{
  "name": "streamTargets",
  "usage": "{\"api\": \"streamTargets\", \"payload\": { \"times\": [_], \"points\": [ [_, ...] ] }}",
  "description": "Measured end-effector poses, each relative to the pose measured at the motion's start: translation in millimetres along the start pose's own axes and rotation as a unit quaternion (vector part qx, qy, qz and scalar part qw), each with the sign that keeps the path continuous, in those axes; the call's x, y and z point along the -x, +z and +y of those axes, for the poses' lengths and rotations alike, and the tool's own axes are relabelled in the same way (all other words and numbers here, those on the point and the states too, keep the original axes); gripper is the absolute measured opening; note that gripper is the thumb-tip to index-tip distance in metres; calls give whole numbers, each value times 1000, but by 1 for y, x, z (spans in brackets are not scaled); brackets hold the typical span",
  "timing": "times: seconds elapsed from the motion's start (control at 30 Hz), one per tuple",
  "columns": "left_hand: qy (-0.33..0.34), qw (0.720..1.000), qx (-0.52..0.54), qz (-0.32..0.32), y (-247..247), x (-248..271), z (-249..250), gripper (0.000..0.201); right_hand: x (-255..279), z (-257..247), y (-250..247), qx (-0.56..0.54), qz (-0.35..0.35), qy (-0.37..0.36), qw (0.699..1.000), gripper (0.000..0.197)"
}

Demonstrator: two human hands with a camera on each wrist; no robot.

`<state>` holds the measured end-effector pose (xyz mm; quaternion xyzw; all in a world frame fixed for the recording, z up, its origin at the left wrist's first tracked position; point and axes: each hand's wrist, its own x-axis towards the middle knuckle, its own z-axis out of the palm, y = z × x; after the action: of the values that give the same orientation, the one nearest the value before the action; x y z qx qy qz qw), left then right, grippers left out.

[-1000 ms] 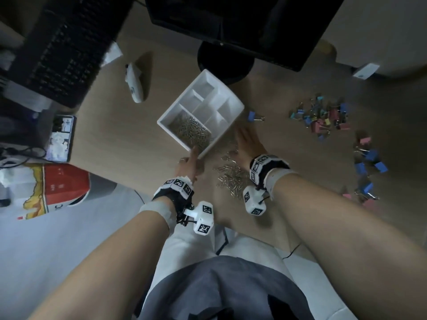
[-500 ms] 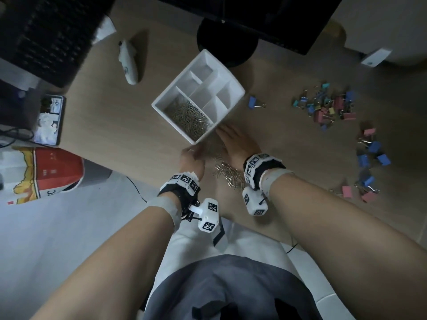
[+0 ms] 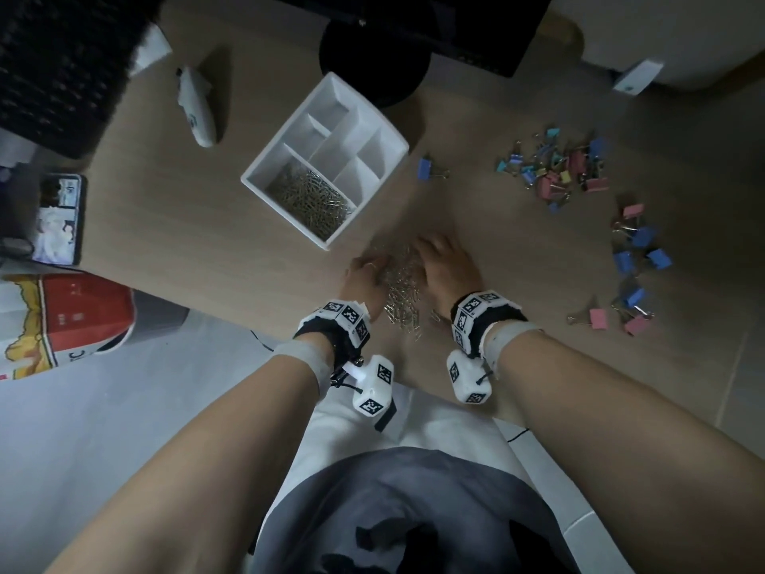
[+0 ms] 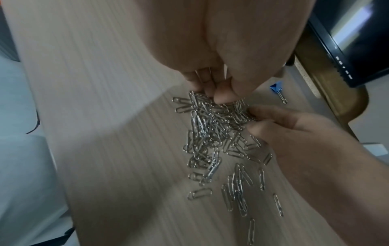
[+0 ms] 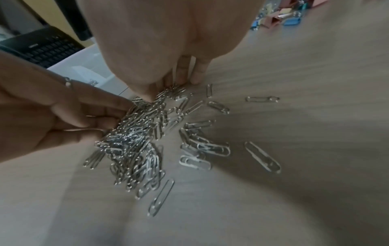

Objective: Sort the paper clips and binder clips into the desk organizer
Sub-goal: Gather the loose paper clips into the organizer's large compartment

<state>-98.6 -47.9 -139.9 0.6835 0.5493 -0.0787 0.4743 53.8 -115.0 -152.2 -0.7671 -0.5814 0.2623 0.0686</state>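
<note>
Loose silver paper clips (image 3: 401, 292) lie in a pile near the desk's front edge. My left hand (image 3: 364, 279) and right hand (image 3: 445, 267) close in on the pile from both sides, fingers curled into it. In the left wrist view my left hand (image 4: 216, 96) pinches clips at the pile's (image 4: 212, 129) far end. My right hand (image 5: 166, 89) digs into the clips (image 5: 136, 133) from above. The white desk organizer (image 3: 285, 215) stands just beyond, with paper clips (image 3: 310, 196) in its near compartment. Coloured binder clips (image 3: 554, 167) lie scattered at the right.
A second group of binder clips (image 3: 637, 258) lies far right, and a single blue one (image 3: 426, 168) beside the organizer. A white mouse (image 3: 196, 105), a black keyboard (image 3: 62, 64), a monitor base (image 3: 372, 55) and a phone (image 3: 58, 219) sit behind and left.
Both hands have pulled back from the organizer toward the desk's front edge and drawn together around the loose pile of paper clips.
</note>
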Motion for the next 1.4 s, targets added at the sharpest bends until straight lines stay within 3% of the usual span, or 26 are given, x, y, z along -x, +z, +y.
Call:
{"api": "streamTargets", "payload": {
  "times": [0.07,0.13,0.2,0.3,0.37,0.5,0.6,0.73,0.83,0.93,1.1,1.17,1.4],
  "points": [
    [-10,1000,4,-11,0,2,6,53,11,-2,-2,-10,-13,-8,1000,47],
    [-21,999,-14,22,-4,2,6,47,19,-2,-7,-13,8,16,1000,42],
    [-59,995,-51,69,-13,3,1,47,28,2,-17,-11,36,110,993,41],
    [-165,980,-56,91,-27,6,-4,45,46,23,-30,-39,9,314,948,44],
    [-215,971,-50,90,-31,8,-7,39,60,39,-31,-48,-23,369,928,37],
    [-204,977,-59,24,-30,14,-6,30,84,40,-29,-120,-11,440,890,11],
    [-194,981,28,-9,-19,6,-12,32,88,17,-30,-181,-38,459,869,18],
    [-187,971,143,-42,-10,-2,-9,12,72,-12,-28,-229,-42,435,870,39],
    [-174,969,171,-44,-19,5,-1,15,62,-19,-27,-261,-23,434,862,48],
    [-221,958,170,-63,-32,15,0,21,68,-12,-31,-257,-32,485,835,38],
    [-280,921,168,-214,-15,40,6,26,81,-1,-24,-320,-78,519,788,21],
    [-275,915,170,-242,0,38,6,29,81,-4,-19,-372,-90,524,761,25],
    [-255,903,261,-226,4,25,13,30,56,-23,-15,-482,-88,452,745,29]
  ]
}}
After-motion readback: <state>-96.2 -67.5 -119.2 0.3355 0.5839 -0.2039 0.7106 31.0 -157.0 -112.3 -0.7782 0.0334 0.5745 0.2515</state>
